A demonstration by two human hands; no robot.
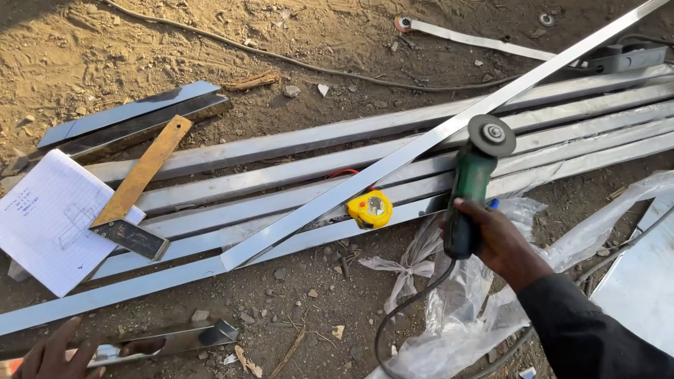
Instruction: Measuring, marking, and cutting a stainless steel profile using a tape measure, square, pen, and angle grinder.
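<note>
left hand (53, 354): resting at the bottom-left corner, fingers spread flat, pressing on a short tube (165, 340) that is lying on the dirt; holding nothing closed.
short tube: shiny offcut, long axis running 8-to-2 o'clock, its mitred end pointing right.
right hand (495, 242): coming in from 5 o'clock, dark sleeve, fingers wrapping tight round the grinder (472, 184).
grinder: green body, black grip, long axis pointing near 12 o'clock; disc at the far end sitting over the long tube (393, 163); touching or just above, cannot tell.
cord (393, 319): black, looping down from the grip toward 7 o'clock.
long tube: polished, lying diagonal 8-to-2 o'clock across the stack (583, 123); its cut end is sitting at 9 o'clock from the right hand, its crossing under the disc at 12 o'clock. Right hand nearer; left well apart.
plastic wrap (456, 302): clear, crumpled, lying under the right wrist.
tape measure (371, 209): yellow, round-cornered, sitting just beside the long tube at 9 o'clock from the grinder.
square (137, 186): yellowish blade, dark stock, lying on the notebook's corner.
notebook (45, 224): white squared page, pen sketch and notes, far left.
stack: grey tubes lying side by side, 8-to-2 o'clock.
flat bars (133, 116): two, dark, at 11 o'clock.
</note>
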